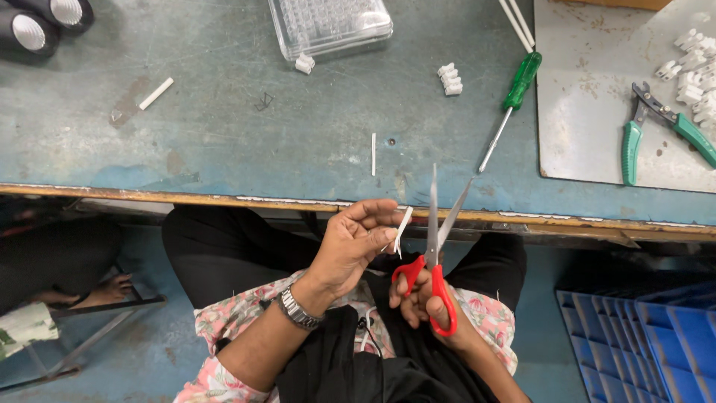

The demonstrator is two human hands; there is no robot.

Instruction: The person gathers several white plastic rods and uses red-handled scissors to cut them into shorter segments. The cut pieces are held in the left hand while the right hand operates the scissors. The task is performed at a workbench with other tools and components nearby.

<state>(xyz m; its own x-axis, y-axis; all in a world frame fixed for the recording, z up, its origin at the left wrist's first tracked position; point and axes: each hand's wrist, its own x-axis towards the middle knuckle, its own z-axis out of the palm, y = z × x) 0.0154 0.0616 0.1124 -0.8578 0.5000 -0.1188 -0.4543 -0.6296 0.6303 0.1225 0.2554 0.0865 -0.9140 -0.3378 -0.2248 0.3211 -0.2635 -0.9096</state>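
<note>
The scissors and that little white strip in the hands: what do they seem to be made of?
Scissors: blades look like bare steel, grey and slightly shiny; handles look like glossy red plastic. The right hand holds them open.
White strip: probably plastic or thin tubing; it is matte, narrow and keeps straight where the left hand pinches it. Too small to tell for sure.

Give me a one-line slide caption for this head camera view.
Left hand pinches a thin white strip beside open red-handled scissors in the right hand.

green screwdriver (520, 82), pliers (656, 123), perhaps terminal blocks (450, 79)
</note>
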